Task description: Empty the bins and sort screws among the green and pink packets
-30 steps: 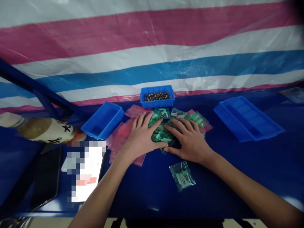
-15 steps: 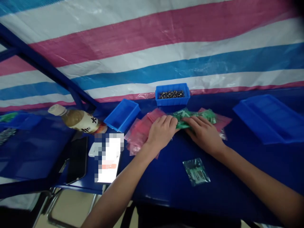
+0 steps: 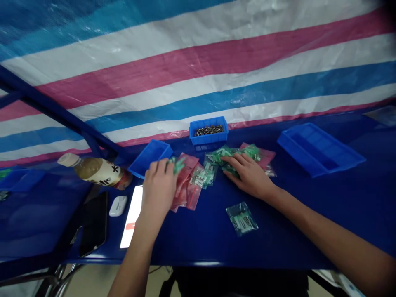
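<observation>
The left hand (image 3: 159,183) is pinching a packet (image 3: 178,166) jutting rightward from it, long axis unclear; the right hand (image 3: 249,175), loosely spread, is resting on a green pile (image 3: 223,153) stretching sideways.

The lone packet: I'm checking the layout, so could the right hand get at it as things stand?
Probably yes: the lone packet lies on the table, closer to its near edge than the right hand, with nothing between them.

Dim, flat light is cast over the scene; the phone screen (image 3: 132,218) is burnt out to white, glare is caught on the table edge (image 3: 204,263), and the left hand (image 3: 159,185) is softened by blur
</observation>
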Motion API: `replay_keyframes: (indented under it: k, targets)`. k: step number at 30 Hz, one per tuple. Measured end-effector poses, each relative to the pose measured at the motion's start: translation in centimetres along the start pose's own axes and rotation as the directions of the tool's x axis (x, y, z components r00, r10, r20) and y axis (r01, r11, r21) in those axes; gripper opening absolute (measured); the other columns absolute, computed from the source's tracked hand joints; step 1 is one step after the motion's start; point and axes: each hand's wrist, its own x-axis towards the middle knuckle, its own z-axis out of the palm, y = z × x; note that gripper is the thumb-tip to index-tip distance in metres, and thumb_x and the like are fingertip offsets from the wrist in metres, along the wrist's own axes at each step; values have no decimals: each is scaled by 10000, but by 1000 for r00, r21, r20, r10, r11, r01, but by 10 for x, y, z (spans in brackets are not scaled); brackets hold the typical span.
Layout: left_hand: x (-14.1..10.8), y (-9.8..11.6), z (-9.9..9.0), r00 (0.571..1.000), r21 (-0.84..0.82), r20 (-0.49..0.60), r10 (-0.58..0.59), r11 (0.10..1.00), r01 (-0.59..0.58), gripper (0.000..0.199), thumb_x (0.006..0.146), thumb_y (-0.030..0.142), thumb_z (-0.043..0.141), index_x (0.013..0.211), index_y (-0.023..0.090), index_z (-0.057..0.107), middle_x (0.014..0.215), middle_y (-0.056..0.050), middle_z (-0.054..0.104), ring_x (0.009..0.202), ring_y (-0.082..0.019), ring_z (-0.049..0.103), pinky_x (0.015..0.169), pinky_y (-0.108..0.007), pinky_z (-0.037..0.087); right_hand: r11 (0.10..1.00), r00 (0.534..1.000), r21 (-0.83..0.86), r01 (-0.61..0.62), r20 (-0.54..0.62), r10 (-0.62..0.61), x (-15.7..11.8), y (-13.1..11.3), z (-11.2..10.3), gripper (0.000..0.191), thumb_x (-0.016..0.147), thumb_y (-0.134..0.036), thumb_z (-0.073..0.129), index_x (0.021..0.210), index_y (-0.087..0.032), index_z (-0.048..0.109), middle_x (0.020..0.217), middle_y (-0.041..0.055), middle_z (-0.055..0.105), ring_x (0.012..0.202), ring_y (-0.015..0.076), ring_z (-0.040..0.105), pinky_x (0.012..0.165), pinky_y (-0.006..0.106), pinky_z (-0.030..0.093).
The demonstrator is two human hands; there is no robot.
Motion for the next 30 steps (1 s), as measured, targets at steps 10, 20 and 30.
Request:
replay_keyframes:
  k: [10, 20, 30]
  targets:
    - [-16, 10, 19, 966, -87, 255, -43, 994, 67, 542, 869, 361, 622, 1361, 163, 511, 1387, -149, 511, 1104, -371, 523, 921, -524, 463, 999, 997, -1, 38, 65, -37, -2, 5, -2, 409, 940, -329, 553, 1329, -207, 531, 1130, 117, 579, 1020, 287, 518, 883, 430, 451]
    - [3, -5, -1, 979, -253, -1, -204, 947, 197, 276, 904, 171, 510, 1138, 180, 656, 1143, -99, 666, 1014, -295, 639, 864, -408, 512, 994, 992, -26, 105, 77, -102, -5, 8, -3, 449, 918, -271, 578, 1355, -193, 513, 1140, 123, 562, 1018, 283, 508, 889, 432, 449]
    - [38, 45, -9, 985, -422, -168, 37, 900, -106, 567, 827, 15, 533, 1329, 278, 558, 1402, -26, 548, 1249, -269, 495, 1055, -482, 441, 998, 996, -36, 53, 70, -50, -7, 8, -7, 491, 923, -467, 584, 1344, -220, 538, 1156, 135, 578, 1059, 304, 553, 897, 469, 456]
